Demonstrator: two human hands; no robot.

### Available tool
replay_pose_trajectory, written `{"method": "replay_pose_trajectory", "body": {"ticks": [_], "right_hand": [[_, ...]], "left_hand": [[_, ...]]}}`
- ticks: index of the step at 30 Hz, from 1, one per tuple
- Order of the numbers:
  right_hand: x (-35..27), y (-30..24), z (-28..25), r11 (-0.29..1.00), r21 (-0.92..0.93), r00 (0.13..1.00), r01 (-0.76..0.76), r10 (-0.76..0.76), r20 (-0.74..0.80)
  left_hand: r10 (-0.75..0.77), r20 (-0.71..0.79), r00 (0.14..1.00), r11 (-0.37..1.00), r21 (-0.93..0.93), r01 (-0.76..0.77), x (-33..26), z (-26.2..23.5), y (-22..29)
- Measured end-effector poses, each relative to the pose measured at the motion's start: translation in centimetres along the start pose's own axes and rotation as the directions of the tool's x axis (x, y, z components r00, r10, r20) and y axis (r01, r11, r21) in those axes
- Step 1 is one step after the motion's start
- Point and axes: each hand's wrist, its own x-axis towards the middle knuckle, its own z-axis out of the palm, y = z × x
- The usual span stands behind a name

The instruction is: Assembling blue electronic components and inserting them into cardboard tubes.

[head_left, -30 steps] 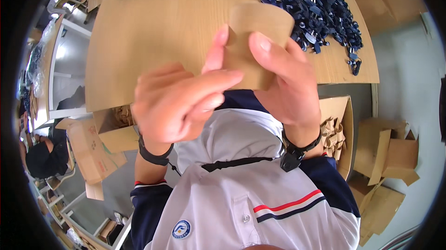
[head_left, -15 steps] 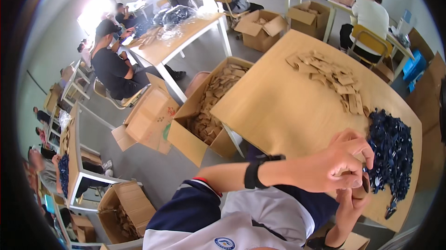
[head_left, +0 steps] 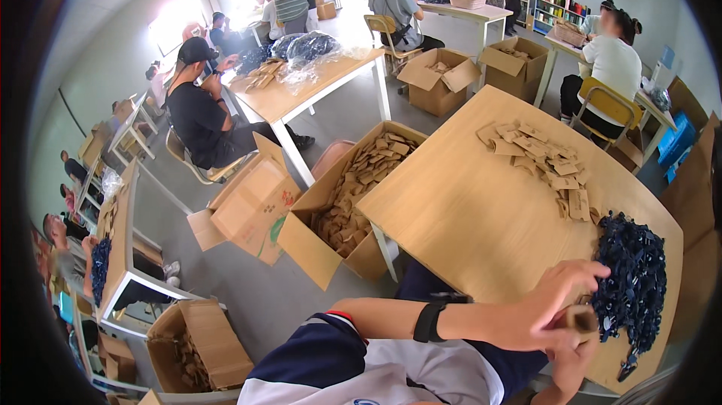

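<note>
I see a bright, evenly lit room. Daylight pours from a window (head_left: 177, 25) at the far left, blown out to white glare, and sheen sits on plastic wrap on a far table (head_left: 301, 93). Shadows under the tables are soft. The fisheye bends straight edges hard, and a black rim rings the frame. My near hands (head_left: 560, 315) look slightly smeared and soft; the room's middle is sharp.

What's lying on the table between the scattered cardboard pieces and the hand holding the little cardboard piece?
In the head view, bare tabletop and part of the dark blue pile lie between the cardboard pieces and the left hand.
</note>
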Motion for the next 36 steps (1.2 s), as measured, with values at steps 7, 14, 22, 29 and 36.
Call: {"method": "replay_pose_trajectory", "body": {"ticks": [7,14,22,29,36], "right_hand": [[0.7,3.2,0.4,0.516,-0.839,0.863,0.172,-0.490,-0.125],[0.9,3.4,0.8,0.956,-0.008,0.849,0.292,-0.263,-0.458],[-1.1,-2.5,0.7,0.986,-0.116,0.964,0.118,-0.142,-0.224],[1.4,-0.5,0.0,0.161,-0.855,0.602,0.493,-0.773,0.201],[1.4,-2.3,-1.8,0.230,-0.857,0.808,0.461,-0.509,0.298]], "left_hand": [[0.260,0.335,0.906,0.671,0.612,-0.419,0.1,0.2,1.1],[0.463,0.186,0.867,0.583,0.673,-0.456,0.1,0.8,0.7],[0.025,0.465,0.885,1.000,-0.005,-0.025,0.5,-3.2,0.8],[-0.258,0.227,0.939,0.914,0.372,0.161,2.9,-2.6,2.0],[-0.328,0.209,0.921,0.931,-0.091,0.352,2.7,-2.2,2.0]]}}
